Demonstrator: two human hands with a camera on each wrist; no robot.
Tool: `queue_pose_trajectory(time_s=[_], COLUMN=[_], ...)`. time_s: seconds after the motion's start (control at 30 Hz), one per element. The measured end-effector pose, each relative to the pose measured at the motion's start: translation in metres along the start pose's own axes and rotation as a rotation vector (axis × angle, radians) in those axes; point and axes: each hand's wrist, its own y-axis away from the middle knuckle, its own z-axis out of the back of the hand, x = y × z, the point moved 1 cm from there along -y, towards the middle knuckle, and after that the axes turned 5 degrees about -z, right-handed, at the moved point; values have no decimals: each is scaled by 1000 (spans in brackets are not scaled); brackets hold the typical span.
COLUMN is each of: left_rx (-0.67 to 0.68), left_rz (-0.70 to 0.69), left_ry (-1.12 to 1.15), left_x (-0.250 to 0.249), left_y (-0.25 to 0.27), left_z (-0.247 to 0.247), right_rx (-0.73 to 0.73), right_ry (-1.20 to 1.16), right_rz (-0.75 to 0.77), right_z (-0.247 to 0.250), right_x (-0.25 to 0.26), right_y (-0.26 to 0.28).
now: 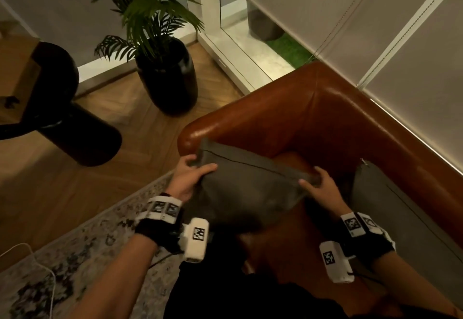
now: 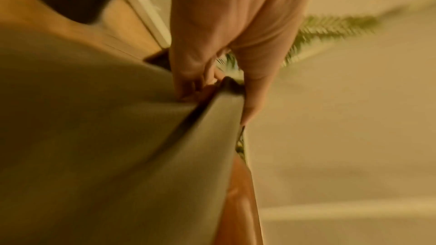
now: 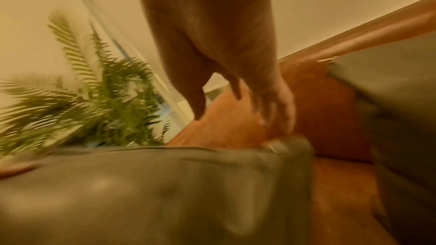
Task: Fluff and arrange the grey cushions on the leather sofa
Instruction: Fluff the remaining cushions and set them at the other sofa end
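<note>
Two hands are working one grey cushion [image 1: 248,188]: the left hand [image 1: 186,178] is pinching its near-left top corner, thumb over the seam, and the right hand [image 1: 319,184] is curling its fingers round the opposite corner. They are holding it up over the seat at the armrest end of the leather sofa [image 1: 300,108]. It looks like fluffing is in hand; next comes a shake, then setting it into the corner. Further along, the second grey cushion [image 1: 390,206] is leaning on the backrest.
</note>
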Motion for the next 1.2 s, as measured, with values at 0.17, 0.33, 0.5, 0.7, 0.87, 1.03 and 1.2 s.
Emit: queue_pose_trajectory(time_s=[0.17,0.33,0.5,0.7,0.87,1.03,1.2], left_rx=[268,587,573,-180,-71,-211,-184], left_rz=[-418,-340,-303,-48,20,58,67], left_ry=[-410,-633,-765,-880,-929,-846,-670], left_x=[28,72,64,64,74,63,59], left_y=[23,25,-3,-55,-57,-51,-49], left_z=[-95,-121,-71,17,7,5,6], right_rx=[362,52,-54,47,38,-260,-389], right_ry=[-193,-66,208,171,148,71,412], right_rz=[123,-66,109,216,104,117,54], right_z=[-56,-71,-62,-32,-24,-36,-43], right_x=[46,1,-45,-40,-56,-48,-48], right_y=[37,6,8,-2,-7,12,23])
